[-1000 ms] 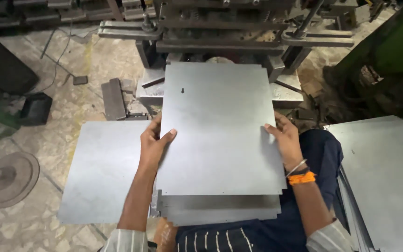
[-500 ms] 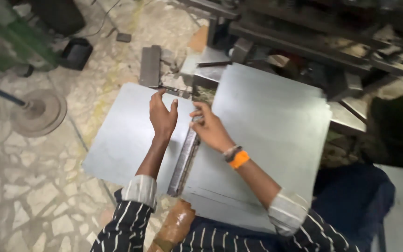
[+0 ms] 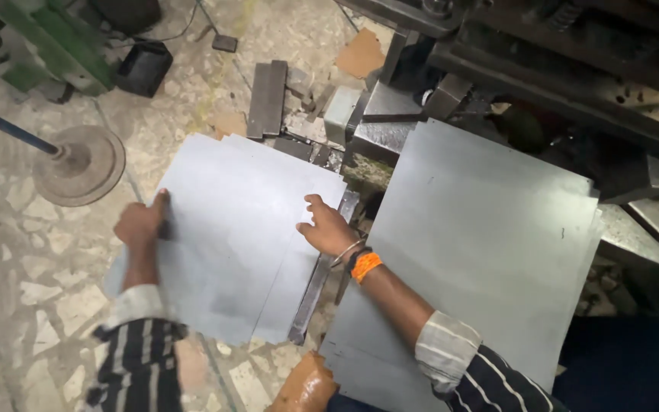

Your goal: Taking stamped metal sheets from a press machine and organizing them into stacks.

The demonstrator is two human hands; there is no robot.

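Here I see the left hand [image 3: 140, 223] resting on the left edge of the top grey metal sheet [image 3: 230, 229], its fingers curled over that edge and grasping it. The right hand [image 3: 329, 227] presses flat on the same sheet near its right edge, fingers spread and unclenched, gripping nothing. An orange band and a thin bangle [image 3: 360, 262] sit on the right wrist; both forearms wear striped sleeves.

The sheet lies on a low stack of similar sheets, left of centre, above the stone-patterned floor [image 3: 24, 282]. Just beside its right edge runs a narrow dark metal bar [image 3: 320, 278], tilted. To the right of the bar lies a second, larger stack of grey sheets [image 3: 490, 244], reaching up to the dark press machine [image 3: 543, 69]. A round metal base with a blue rod [image 3: 78, 164] stands on the floor, well apart to the left. A flat metal block [image 3: 267, 99] lies beyond the sheet.
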